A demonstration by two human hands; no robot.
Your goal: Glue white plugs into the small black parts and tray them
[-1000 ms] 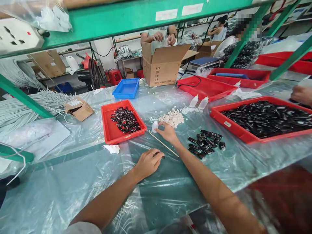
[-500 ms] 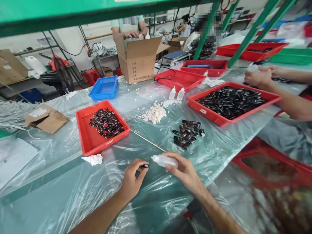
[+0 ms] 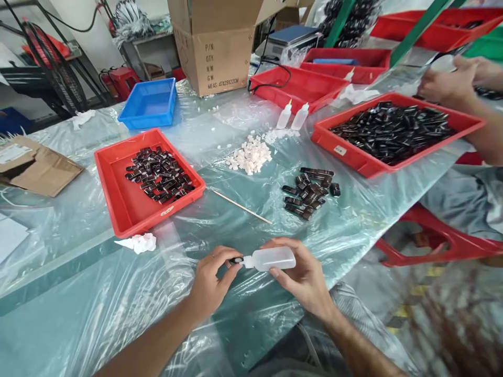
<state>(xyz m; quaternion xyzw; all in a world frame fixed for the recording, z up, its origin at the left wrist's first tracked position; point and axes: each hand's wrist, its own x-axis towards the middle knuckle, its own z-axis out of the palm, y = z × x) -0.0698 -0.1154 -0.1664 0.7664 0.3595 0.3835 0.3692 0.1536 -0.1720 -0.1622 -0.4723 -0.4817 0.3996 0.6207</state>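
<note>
Between thumb and fingers, my left hand (image 3: 214, 280) pinches a small black plastic piece (image 3: 236, 260). My right hand (image 3: 301, 272) grips a translucent squeeze bottle (image 3: 274, 258) lying on its side in the air, its nozzle meeting the black piece. Just beyond the hands a thin wooden stick (image 3: 242, 207) lies on the plastic-covered table (image 3: 220, 230). A loose pile of black pieces (image 3: 308, 192) is to the right of the stick. Farther back sits a heap of small white pieces (image 3: 250, 155).
At left stands a red tray (image 3: 118, 201) of black pieces, with crumpled tissue (image 3: 138, 243) by its corner. A fuller red tray (image 3: 353, 149) is at right. Two upright squeeze bottles (image 3: 291, 116), a blue tray (image 3: 147, 107) and a cardboard box (image 3: 220, 60) stand behind. A co-worker's hands (image 3: 451, 84) are far right.
The bottle's nozzle has come to the black piece in my left hand; before, a gap lay between them. The head view has tilted down and moved closer.
</note>
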